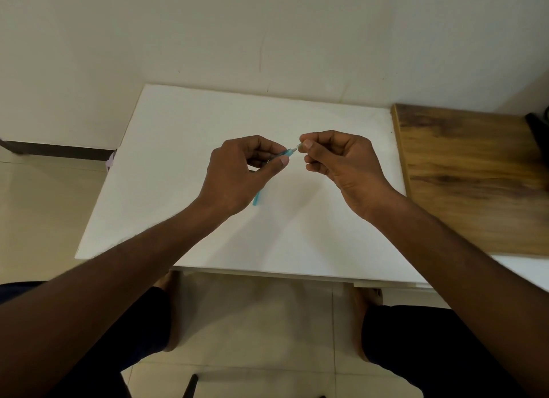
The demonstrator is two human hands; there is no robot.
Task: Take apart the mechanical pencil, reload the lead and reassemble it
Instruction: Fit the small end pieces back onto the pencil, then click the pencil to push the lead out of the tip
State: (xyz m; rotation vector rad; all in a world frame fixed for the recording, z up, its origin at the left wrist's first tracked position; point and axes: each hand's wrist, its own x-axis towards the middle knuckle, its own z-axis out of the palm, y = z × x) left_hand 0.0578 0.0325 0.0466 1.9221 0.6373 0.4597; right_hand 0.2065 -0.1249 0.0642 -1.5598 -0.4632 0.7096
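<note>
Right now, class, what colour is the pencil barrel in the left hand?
The pencil barrel is see-through blue, shown best in the head view.

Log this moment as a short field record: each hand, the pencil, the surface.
left hand: wrapped around the blue pencil, held above the table
right hand: pinching the small pale cap at the pencil's upper end
pencil: tilted, lower end pokes out below the left hand
cap: at the pencil's end; on or off cannot be told
table: white top, wooden board at its right
lead: none visible
</note>
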